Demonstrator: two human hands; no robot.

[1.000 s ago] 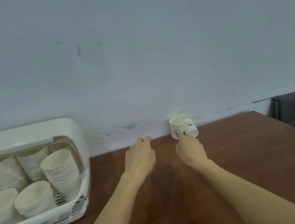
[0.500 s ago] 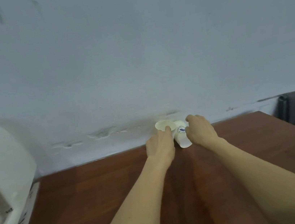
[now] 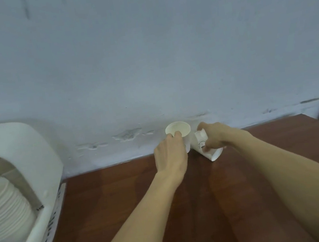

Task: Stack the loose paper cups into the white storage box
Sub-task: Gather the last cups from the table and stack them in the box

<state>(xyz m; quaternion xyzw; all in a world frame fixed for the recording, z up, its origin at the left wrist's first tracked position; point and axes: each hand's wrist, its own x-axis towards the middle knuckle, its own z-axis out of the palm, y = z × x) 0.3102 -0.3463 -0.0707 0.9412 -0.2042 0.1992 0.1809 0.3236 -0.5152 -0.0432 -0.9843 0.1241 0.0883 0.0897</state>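
- While both loose cups sit at the far edge of the dark brown wooden counter (image 3: 187, 209), close to the pale grey-blue wall (image 3: 146, 61), each is taken by one hand.
- The upright white paper cup with the open round mouth (image 3: 178, 131) is gripped by the left hand (image 3: 170, 154); fingers are curled round its near wall, one fingertip over the rim.
- The tipped white paper cup with a small printed logo (image 3: 206, 148) is held by the right hand (image 3: 217, 135), wrapped round its upper wall; its mouth points down toward the counter.
- The two cups are just beside each other; whether they touch cannot be told.
- Handling, as judged: very light, thin-walled, easily crushed. A light grip on the side wall is advised, near the rolled rim where it is stiffest. The smooth coated surface may slip.
- The tapered shape should allow nesting, mouths facing the same way.
- The white plastic storage box with slotted sides and an arched opening (image 3: 37, 158) stands at the left, well apart from the hands; ribbed stacks of nested white paper cups (image 3: 3, 208) are seen inside.
- A dark object at the far right edge cannot be identified.
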